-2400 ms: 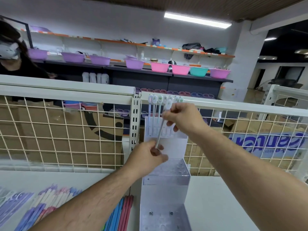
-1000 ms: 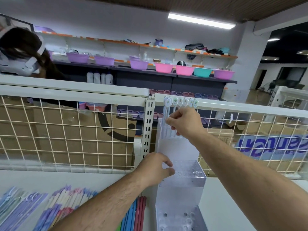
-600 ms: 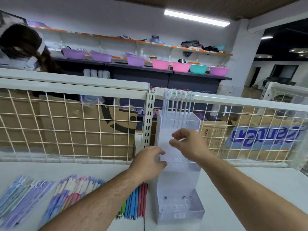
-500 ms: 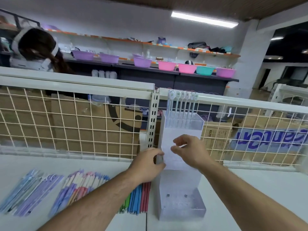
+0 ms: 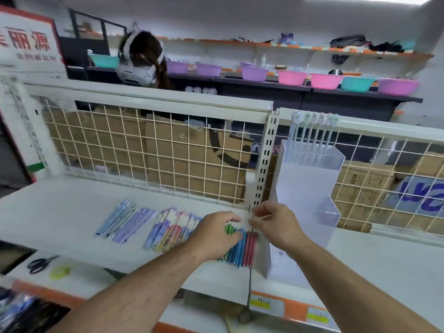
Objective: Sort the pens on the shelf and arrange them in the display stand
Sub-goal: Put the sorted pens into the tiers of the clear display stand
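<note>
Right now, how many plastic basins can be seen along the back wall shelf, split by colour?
purple basins: 4
pink basins: 2
teal basins: 2
Total: 8
More may be hidden behind the person at the left.

Red-edged sign (image 5: 28, 42) — "丽源"

On the shelf (image 5: 60, 212), 3 groups of pens (image 5: 171, 228) lie side by side, left of the display stand (image 5: 305, 188), which backs onto the wire grid (image 5: 144, 152). Upright pens (image 5: 310, 135) stand in its top tier.
</note>
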Demonstrator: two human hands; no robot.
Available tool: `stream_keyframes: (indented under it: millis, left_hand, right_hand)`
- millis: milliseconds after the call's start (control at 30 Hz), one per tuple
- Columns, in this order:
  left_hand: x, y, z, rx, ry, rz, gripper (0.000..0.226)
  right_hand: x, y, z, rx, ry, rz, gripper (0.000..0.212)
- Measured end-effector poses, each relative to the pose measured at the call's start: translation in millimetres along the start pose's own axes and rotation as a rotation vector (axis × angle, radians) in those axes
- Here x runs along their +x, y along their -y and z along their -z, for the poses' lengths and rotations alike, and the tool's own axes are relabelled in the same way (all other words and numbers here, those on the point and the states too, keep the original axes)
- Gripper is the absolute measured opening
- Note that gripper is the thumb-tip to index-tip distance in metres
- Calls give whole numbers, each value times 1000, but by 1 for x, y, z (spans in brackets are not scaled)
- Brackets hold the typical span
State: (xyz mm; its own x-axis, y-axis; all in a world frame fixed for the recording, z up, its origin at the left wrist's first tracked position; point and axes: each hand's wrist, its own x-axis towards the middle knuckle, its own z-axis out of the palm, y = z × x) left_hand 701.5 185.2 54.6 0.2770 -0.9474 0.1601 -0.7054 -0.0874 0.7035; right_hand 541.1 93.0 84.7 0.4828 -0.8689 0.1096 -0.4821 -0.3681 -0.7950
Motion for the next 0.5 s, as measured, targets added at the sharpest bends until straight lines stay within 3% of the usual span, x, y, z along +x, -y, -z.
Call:
stream_keyframes:
  millis: [300,500]
  left_hand:
    - [-16,93,70,-35,-12,71,34]
    - [-16,191,137,72,24,93,24]
  right_hand:
    - [17,45,-114,-66,83,49,24]
    - [40,84,-219,-11,127,-1,13]
